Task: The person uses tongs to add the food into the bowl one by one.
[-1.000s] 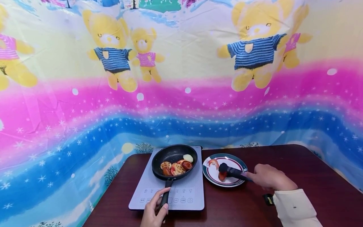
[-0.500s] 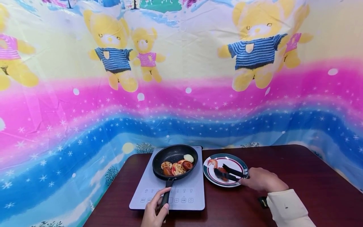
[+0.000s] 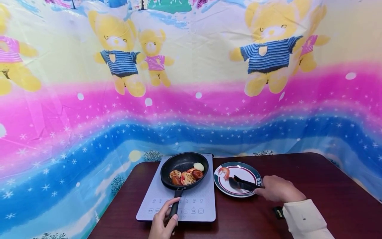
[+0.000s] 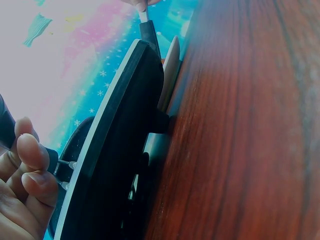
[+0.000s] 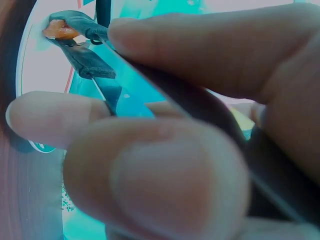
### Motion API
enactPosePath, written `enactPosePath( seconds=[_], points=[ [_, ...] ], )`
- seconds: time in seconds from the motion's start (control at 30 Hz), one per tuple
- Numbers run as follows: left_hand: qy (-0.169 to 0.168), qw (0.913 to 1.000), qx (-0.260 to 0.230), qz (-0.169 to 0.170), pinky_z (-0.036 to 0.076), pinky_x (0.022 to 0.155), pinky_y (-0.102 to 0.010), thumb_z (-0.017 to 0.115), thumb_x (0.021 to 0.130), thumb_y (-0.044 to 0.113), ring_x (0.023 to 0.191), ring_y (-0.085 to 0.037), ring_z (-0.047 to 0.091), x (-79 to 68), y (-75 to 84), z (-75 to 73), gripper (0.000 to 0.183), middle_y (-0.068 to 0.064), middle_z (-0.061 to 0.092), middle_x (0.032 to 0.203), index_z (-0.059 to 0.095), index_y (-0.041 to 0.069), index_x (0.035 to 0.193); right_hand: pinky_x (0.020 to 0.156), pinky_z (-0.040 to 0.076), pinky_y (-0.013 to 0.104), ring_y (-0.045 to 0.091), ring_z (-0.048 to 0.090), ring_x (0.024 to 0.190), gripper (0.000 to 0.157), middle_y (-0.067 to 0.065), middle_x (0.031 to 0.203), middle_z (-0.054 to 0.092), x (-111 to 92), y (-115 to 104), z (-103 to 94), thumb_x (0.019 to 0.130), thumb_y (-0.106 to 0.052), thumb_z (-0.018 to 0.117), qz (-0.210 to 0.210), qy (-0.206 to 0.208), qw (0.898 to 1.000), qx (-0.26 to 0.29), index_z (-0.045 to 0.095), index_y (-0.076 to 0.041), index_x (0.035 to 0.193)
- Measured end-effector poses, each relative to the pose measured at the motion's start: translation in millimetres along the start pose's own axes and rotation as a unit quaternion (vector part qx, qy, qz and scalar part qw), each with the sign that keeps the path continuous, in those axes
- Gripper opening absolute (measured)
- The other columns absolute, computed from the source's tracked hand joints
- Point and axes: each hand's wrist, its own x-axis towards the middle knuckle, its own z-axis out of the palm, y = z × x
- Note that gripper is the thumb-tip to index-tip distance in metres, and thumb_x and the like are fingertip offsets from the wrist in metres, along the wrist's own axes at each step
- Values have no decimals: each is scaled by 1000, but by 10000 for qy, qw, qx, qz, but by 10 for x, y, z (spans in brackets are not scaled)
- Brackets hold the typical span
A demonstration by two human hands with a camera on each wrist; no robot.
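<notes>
My left hand (image 3: 162, 217) grips the black handle (image 3: 174, 207) of a frying pan (image 3: 176, 163), which sits on a flat induction cooktop (image 3: 146, 212). Inside the pan are lotus root slices (image 3: 188, 179), reddish-brown pieces (image 3: 197, 173) and a pale white piece (image 3: 198, 166). At the right, my right hand (image 3: 279, 189) holds black tongs (image 3: 247, 185) over a plate (image 3: 252, 167) with a green rim. Between the tong tips, in the right wrist view, is an orange-brown piece of food (image 5: 60, 31). A shrimp (image 3: 225, 173) lies on the plate's left side.
The cooktop and the plate stand side by side on a dark red wooden table (image 3: 304, 176). A small black object (image 3: 279, 212) is near the right sleeve (image 3: 304, 215). A printed bear curtain (image 3: 191, 109) hangs close behind the table.
The tong arms spread around the brown piece on the plate, then came closer together with it between them. My right hand shifted slightly left. The left hand and pan stayed put.
</notes>
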Motion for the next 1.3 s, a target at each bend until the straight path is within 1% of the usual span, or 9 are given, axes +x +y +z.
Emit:
enactPosePath(
  seconds=[0.17, 0.37, 0.5, 0.7, 0.83, 0.9, 0.97, 1.13, 1.3],
  points=[
    [-1, 10000, -14, 7, 47, 39, -30, 53, 92, 3, 44, -6, 48, -5, 3, -4, 44, -4, 57, 66, 50, 8, 136, 47, 33, 29, 13, 42, 49, 31, 0, 54, 45, -19, 19, -8, 87, -36, 68, -29, 32, 10000, -35, 62, -11, 69],
    [-59, 10000, 9, -19, 47, 40, -30, 53, 93, 4, 43, -6, 47, -2, 9, -11, 44, -14, 59, 67, 49, 8, 136, 47, 33, 30, 13, 41, 47, 36, -1, 52, 44, -29, 43, -38, 89, -37, 66, -46, 24, 9999, -97, 61, -13, 62],
    [-29, 10000, 5, -2, 47, 40, -30, 53, 92, 3, 43, -7, 48, 0, 2, -8, 44, -9, 58, 66, 50, 8, 136, 46, 33, 29, 12, 39, 46, 39, -2, 51, 45, -29, 32, -65, 90, -38, 64, 4, 55, 10000, -15, 62, -14, 60],
    [-45, 10000, 6, -37, 47, 40, -30, 53, 92, 3, 44, -7, 48, -7, -7, -7, 44, -5, 57, 66, 50, 8, 135, 47, 34, 29, 15, 41, 50, 42, 1, 55, 43, 1, -81, -68, 90, -45, 61, -75, 544, 9984, 163, 61, -14, 63],
    [-75, 9999, 19, -67, 48, 40, -30, 53, 92, 4, 44, -7, 48, -9, -1, -13, 44, -7, 58, 67, 50, 8, 136, 50, 36, 31, 17, 45, 55, 42, 3, 59, 47, 37, -211, -39, 92, -47, 58, -155, 946, 9951, 248, 68, -11, 75],
    [-78, 9999, 26, -65, 48, 40, -31, 53, 93, 4, 44, -6, 48, -9, 5, -21, 44, -9, 58, 67, 49, 8, 136, 50, 37, 31, 17, 45, 54, 42, 3, 57, 47, 59, -288, -11, 93, -46, 57, -277, 1167, 9924, 278, 69, -10, 77],
    [-69, 10000, 30, -60, 48, 41, -31, 53, 93, 4, 44, -6, 48, -6, 10, -27, 44, -11, 58, 67, 49, 8, 136, 50, 37, 31, 16, 45, 52, 42, 2, 56, 46, 78, -362, 28, 94, -45, 56, -437, 1372, 9891, 313, 73, -8, 85],
    [-119, 9999, 18, -69, 48, 41, -30, 53, 93, 5, 45, -6, 48, 5, 8, -36, 44, -3, 57, 66, 49, 8, 137, 48, 35, 30, 15, 41, 48, 40, 1, 50, 42, 138, -545, 164, 94, -42, 58, -768, 1787, 9806, 250, 74, -6, 96],
    [-239, 9996, -50, -151, 48, 42, -30, 52, 95, 7, 46, -6, 48, 9, -10, -34, 43, 0, 57, 67, 48, 9, 138, 48, 33, 30, 14, 39, 45, 31, 0, 49, 41, 252, -717, 367, 93, -39, 61, -990, 2061, 9732, 229, 70, -12, 81]
  ],
)
